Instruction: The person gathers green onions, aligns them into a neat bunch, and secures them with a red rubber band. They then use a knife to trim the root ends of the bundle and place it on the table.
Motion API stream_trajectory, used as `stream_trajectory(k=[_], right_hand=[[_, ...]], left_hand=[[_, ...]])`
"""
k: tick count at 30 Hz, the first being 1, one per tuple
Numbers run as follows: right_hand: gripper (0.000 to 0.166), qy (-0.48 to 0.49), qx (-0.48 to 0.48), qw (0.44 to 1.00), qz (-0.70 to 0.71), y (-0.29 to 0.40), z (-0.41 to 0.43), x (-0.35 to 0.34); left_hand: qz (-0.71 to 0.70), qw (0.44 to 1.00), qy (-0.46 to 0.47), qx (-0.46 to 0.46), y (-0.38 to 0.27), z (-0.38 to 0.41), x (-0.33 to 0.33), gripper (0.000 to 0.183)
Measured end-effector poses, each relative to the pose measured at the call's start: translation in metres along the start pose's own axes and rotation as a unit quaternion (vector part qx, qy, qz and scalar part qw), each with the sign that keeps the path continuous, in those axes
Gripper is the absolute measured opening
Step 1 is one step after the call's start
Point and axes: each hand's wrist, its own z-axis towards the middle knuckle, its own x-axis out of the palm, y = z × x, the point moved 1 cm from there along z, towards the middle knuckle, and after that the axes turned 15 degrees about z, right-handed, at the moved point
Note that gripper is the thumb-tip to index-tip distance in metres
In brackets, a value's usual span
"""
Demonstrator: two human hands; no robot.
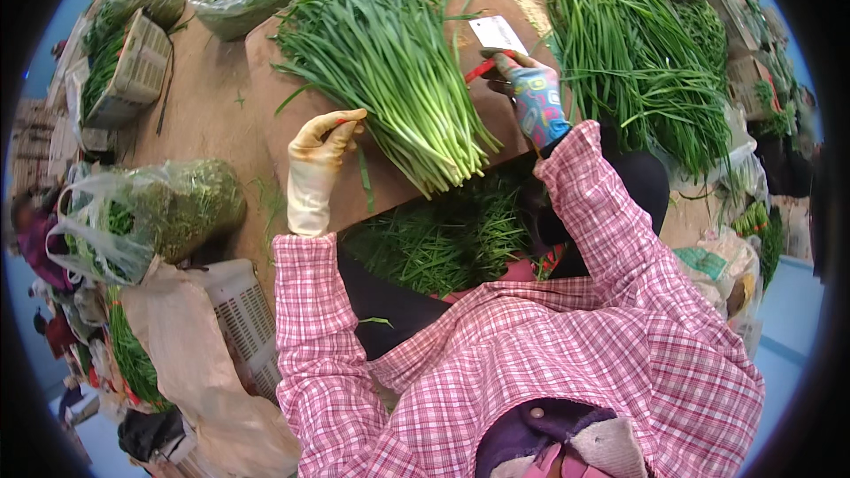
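Note:
A loose bunch of green garlic chives (405,79) lies on a brown board (265,73), its pale cut ends towards me. At the bunch's left edge, my left hand (325,136), in a stained cream glove, pinches something red, of which only a small bit shows. On the other side, my right hand (521,79), in a dirty glove with a blue patterned cuff, grips a red strip (479,71). Whether both red pieces join under the bunch is hidden. A white tag (498,34) bearing writing touches or lies just beyond my right fingers.
A large heap of chives (631,66) in clear plastic stands at the right. Leaf scraps (431,245) fill the space below the board. At the left are stuffed plastic bags (192,206), a crate of greens (143,66) and another crate (246,318). Other people are at the far edges.

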Motion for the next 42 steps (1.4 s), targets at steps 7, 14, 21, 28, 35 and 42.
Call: stream_trajectory(k=[7,14,21,28,35,42], right_hand=[[0.019,0.102,0.004,0.994,-0.043,0.001,0.002,0.042],[0.022,0.296,0.176,0.923,-0.172,0.041,0.005,0.090],[0.025,0.252,-0.133,0.773,-0.567,0.060,-0.004,0.109],[0.014,0.157,-0.441,0.804,-0.367,0.015,-0.009,0.044],[0.012,0.226,-0.511,0.749,-0.355,0.021,-0.013,0.066],[0.027,0.323,-0.392,0.783,-0.359,-0.019,0.002,0.048]], left_hand=[[0.022,0.997,0.061,0.045,-0.051,0.002,0.024,0.014],[0.166,0.970,-0.110,0.137,-0.072,-0.025,0.043,0.009],[0.318,0.915,-0.217,0.123,-0.078,-0.018,0.092,0.014],[0.420,0.839,-0.215,0.273,-0.105,-0.013,0.094,0.007],[0.381,0.831,-0.220,0.340,-0.104,0.005,0.069,0.007],[0.355,0.903,-0.168,0.174,-0.046,0.016,0.093,0.009]])
